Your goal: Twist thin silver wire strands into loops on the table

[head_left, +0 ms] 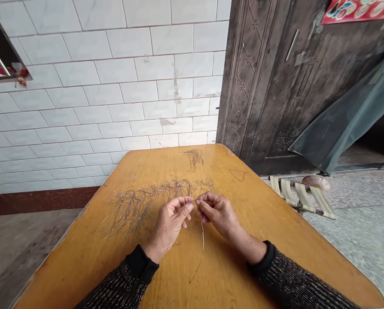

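Observation:
Over the middle of the table, my left hand (pixel 175 216) and my right hand (pixel 219 213) meet nearly fingertip to fingertip. Each pinches a thin wire (pixel 202 238), whose free end hangs below my right hand and curves toward the tabletop. The part of the wire between the fingertips is too small to make out. Just beyond my hands lies a row of looped wires (pixel 137 197), with long tails trailing toward the left front. Some of these loops are partly hidden behind my fingers.
Farther back on the wooden table (pixel 259 240) lie a small bundle of wires (pixel 194 158) and a single bent wire (pixel 239 174). A white tiled wall (pixel 121 92) stands behind, with a dark door (pixel 275 86) to its right. A strapped stool (pixel 300 195) is beside the table's right edge.

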Available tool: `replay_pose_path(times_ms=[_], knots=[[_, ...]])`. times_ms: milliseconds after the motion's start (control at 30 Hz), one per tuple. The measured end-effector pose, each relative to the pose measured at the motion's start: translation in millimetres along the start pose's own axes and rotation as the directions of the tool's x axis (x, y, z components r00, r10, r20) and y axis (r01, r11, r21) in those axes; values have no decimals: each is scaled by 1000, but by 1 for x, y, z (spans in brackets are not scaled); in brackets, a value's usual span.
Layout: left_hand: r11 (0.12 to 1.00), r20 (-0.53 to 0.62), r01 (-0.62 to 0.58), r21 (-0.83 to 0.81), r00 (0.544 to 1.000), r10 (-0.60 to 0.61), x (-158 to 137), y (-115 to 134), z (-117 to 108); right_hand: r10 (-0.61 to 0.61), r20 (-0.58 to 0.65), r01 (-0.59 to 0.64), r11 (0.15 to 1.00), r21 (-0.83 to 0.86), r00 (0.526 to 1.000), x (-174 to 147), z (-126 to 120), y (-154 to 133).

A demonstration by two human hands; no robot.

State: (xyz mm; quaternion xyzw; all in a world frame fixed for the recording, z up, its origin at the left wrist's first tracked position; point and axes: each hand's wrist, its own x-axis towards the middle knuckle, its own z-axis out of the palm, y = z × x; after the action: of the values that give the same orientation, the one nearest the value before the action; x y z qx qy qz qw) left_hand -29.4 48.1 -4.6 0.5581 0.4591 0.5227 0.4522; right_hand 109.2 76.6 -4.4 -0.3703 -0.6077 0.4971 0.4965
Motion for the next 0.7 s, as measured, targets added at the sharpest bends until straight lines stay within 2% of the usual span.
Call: replay_pose_path(times_ms=[233, 467, 600, 700], knots=[[997, -110, -36, -65, 993, 29, -1, 6, 1, -3, 5, 4, 999, -38, 1000, -3, 3, 2], [997, -95, -64, -42, 994, 60, -2, 3, 3, 8, 40, -10, 999, 50, 999, -4, 5, 1], [996, -66, -69, -57, 996, 65, -2, 4, 2, -11, 52, 10, 1000, 12, 999, -6, 4, -4], [989, -114, -97, -111, 990, 84, -2, 6, -2, -18, 23, 18, 1000, -5, 1000, -7, 2, -7]])
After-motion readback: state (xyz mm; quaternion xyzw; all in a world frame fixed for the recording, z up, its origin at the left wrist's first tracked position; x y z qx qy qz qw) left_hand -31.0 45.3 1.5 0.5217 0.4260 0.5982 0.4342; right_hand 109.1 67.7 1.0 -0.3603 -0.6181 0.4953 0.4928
